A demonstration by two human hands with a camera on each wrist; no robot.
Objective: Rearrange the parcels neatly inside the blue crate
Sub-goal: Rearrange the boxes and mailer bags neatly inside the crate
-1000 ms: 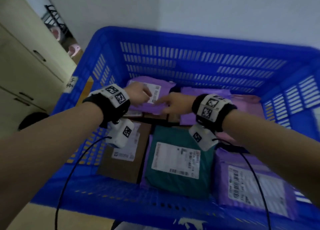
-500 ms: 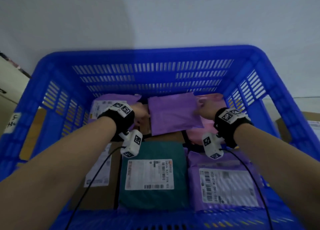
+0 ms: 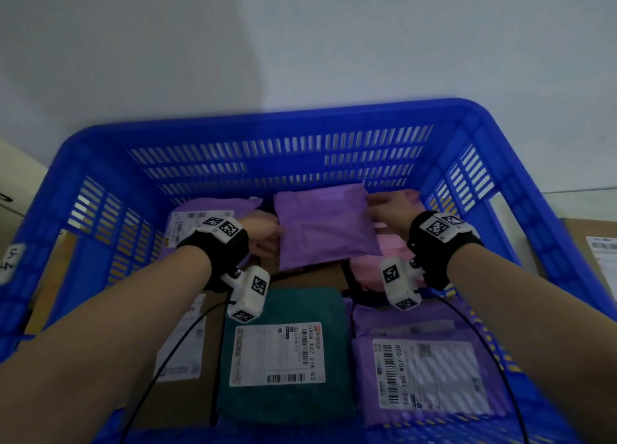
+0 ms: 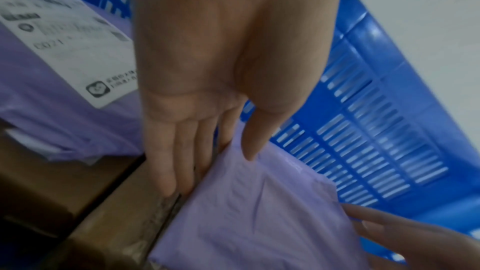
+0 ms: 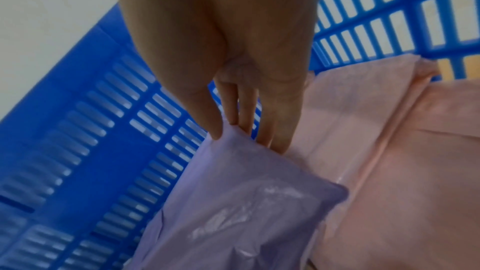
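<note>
The purple parcel (image 3: 325, 228) has tilted slightly, pinched between left hand (image 3: 263, 236) and right hand (image 3: 389, 210) (each grip at an edge).

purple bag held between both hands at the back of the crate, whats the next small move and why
Probably lower the plain purple bag flat into the back row: left hand and right hand pinch its edges, tilted over the pink parcel.

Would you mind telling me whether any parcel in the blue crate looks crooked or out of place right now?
Yes: the plain purple parcel at the back sits skewed, overlapping the pink parcel and a cardboard box rather than lying square. The left hand and right hand pinch its opposite edges. The front row looks tidy.
</note>
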